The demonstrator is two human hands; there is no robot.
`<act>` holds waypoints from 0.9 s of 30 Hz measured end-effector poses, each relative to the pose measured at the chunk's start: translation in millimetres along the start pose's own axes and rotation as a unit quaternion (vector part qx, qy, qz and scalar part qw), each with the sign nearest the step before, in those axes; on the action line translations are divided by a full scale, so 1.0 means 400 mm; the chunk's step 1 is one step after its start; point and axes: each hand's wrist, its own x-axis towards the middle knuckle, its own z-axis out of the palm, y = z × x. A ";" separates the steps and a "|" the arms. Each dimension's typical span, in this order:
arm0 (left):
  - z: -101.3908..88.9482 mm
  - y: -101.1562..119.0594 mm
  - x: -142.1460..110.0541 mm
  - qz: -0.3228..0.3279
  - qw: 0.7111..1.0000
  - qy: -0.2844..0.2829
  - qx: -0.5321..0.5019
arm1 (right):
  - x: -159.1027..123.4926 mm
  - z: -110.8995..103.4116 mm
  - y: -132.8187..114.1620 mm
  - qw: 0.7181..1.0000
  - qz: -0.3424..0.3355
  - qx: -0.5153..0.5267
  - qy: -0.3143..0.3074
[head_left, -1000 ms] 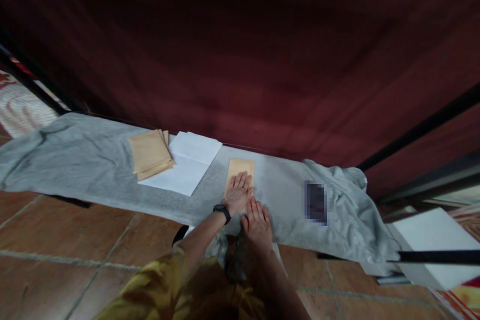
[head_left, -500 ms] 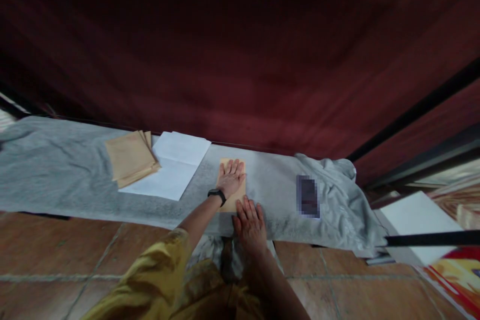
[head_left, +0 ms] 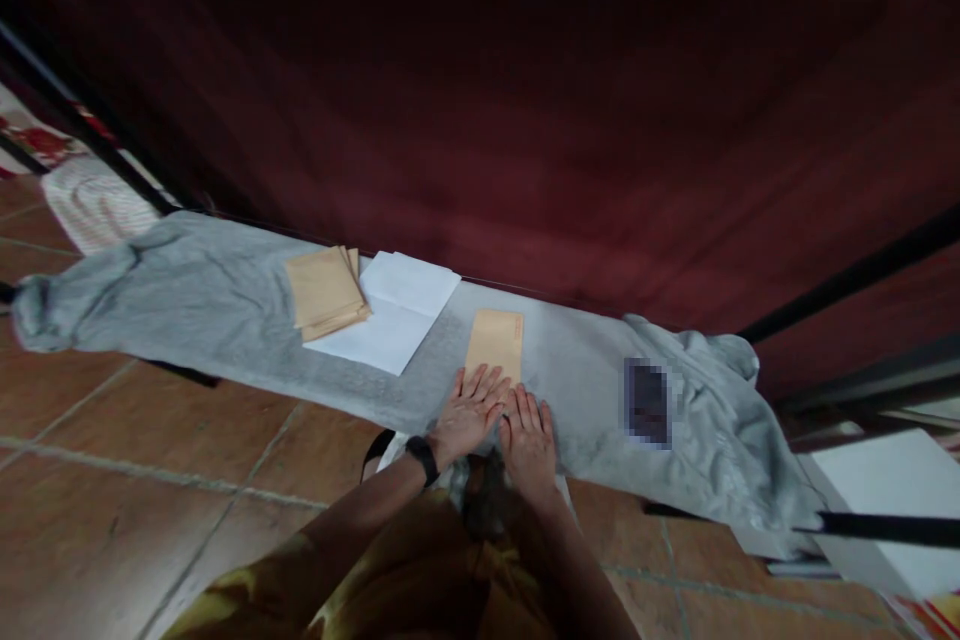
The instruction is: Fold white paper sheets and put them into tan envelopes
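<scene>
A tan paper envelope [head_left: 495, 340] with small red print at its upper right corner lies flat on the grey cloth [head_left: 577, 360]. My left hand [head_left: 469, 412], a dark band at its wrist, rests open and flat over the envelope's near part, hiding it. Close beside it, my right hand [head_left: 529, 440] lies open, palm down, its fingertips at the envelope's near right edge. To the left are white paper sheets [head_left: 397, 310] with a crease across them, and a stack of tan envelopes [head_left: 326, 290] overlaps their left side.
A pixelated dark rectangle [head_left: 648, 402] lies right of my hands, beside bunched cloth [head_left: 720, 430]. A dark red curtain [head_left: 480, 180] hangs along the far edge. Black bars [head_left: 847, 275] stand at both ends. A white board [head_left: 892, 490] sits at lower right, above the tiled floor [head_left: 225, 440].
My left hand slid up the envelope, then back toward me, uncovering its upper part. My right hand stayed near the lower edge. The camera view swung right, then back left.
</scene>
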 end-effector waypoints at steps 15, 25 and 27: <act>-0.022 0.016 -0.038 0.028 0.999 -0.016 -0.005 | 0.139 -0.018 0.007 0.966 0.222 0.114 -0.061; -0.024 0.010 -0.047 0.033 0.999 0.029 -0.003 | 0.113 0.005 0.018 0.956 0.212 0.204 -0.010; -0.028 0.007 -0.048 0.033 0.998 0.046 -0.002 | 0.109 -0.005 0.037 0.951 0.219 0.219 0.014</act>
